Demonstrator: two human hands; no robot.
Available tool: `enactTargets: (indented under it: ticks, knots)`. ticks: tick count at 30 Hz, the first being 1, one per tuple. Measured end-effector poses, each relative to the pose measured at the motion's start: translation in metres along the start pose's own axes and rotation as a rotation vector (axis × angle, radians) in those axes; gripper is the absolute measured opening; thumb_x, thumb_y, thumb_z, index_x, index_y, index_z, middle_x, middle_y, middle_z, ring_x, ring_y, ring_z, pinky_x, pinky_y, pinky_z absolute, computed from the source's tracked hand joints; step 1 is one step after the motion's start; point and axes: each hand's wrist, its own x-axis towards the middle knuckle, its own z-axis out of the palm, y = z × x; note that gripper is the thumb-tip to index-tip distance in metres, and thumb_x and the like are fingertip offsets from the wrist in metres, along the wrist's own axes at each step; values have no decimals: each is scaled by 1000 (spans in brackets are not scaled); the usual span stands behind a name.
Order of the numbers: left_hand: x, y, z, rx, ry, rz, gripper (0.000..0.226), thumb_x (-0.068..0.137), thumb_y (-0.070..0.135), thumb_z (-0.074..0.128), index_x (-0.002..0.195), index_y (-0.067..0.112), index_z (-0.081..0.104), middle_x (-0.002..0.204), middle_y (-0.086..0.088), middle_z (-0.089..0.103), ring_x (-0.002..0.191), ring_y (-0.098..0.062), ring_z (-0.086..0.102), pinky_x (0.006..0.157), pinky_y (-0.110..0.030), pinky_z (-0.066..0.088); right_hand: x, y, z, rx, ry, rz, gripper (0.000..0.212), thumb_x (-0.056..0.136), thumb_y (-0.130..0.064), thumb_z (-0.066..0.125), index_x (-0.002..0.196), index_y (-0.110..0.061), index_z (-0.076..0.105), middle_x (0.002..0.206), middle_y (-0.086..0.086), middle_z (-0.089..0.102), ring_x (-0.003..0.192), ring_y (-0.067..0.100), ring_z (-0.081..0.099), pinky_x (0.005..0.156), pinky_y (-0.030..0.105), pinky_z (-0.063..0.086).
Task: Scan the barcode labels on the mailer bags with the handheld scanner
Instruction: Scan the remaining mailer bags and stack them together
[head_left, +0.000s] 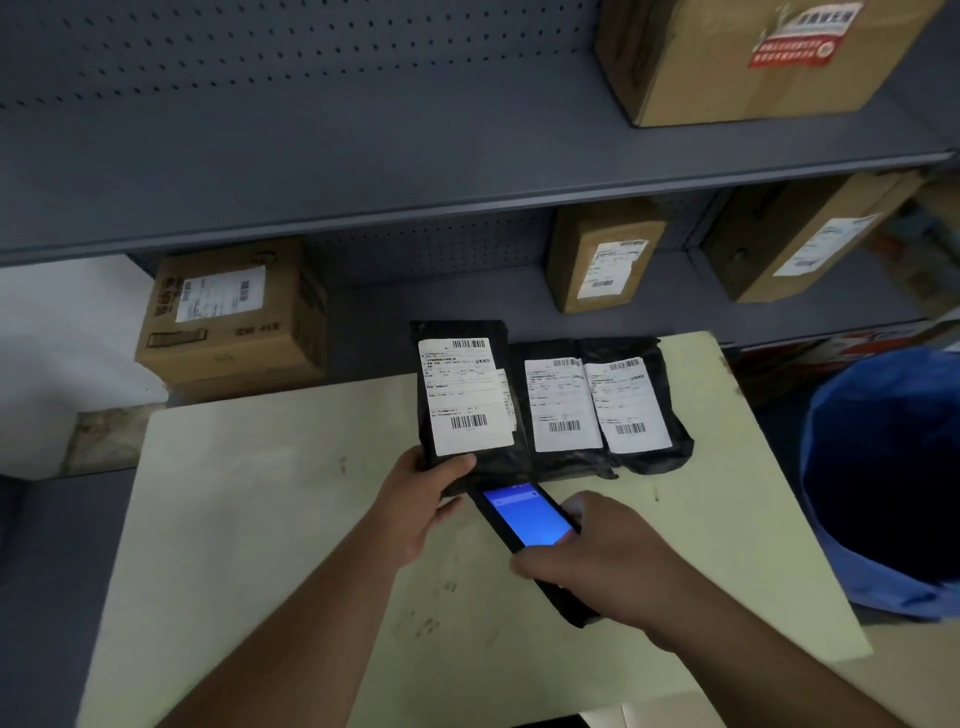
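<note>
My left hand (423, 499) grips the near edge of a black mailer bag (460, 332) and holds it tilted up, its white barcode label (467, 397) facing me. My right hand (605, 558) holds a black handheld scanner (524, 514) with a lit blue screen, its top end pointing at the lower edge of the raised bag. Two more black mailer bags (605, 452) lie side by side on the table behind, each with a white label (561, 402) (628, 402) face up.
The pale yellow table (291, 545) stands in front of grey metal shelving (363, 171) that holds several labelled cardboard boxes (234, 317) (602, 254). A blue bin (883, 478) stands at the table's right edge.
</note>
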Motion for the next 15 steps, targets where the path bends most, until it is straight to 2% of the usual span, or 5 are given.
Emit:
enactTargets:
  ticks: [2,6,10,12,15]
  knots:
    - [2,-1,14,7,-4,-5,29,92,15,79,119,22,70,114,1,81,109,-19,75,97,-37,58,-1,5,-7,15,6,5,54,63,-44,83,104,-14,66,82,-3,65,62,13,59,58,28,50]
    - [9,-6,42,25,-54,-1,24,93,9,76,115,20,74,108,2,85,108,-18,77,97,-32,57,-4,15,-23,31,34,8,53,64,-44,83,102,-12,65,79,-4,62,62,14,57,59,29,49]
    - [15,-10,70,10,-79,-15,21,95,9,75,113,19,74,102,4,86,102,-16,77,90,-28,58,-4,26,-41,54,56,6,50,65,-43,84,101,-15,65,80,-5,63,64,13,59,59,29,50]
    - [19,-11,80,26,-91,-19,23,95,12,75,118,17,75,102,5,86,108,-21,76,101,-35,57,-3,31,-48,65,65,6,50,66,-43,85,102,-15,66,81,-4,63,65,13,59,60,29,50]
    - [27,-16,96,41,-103,-17,36,94,16,77,129,12,73,120,-4,82,122,-29,73,113,-43,52,-1,40,-60,101,89,-2,47,68,-41,87,101,-15,66,76,-6,63,59,11,58,57,28,49]
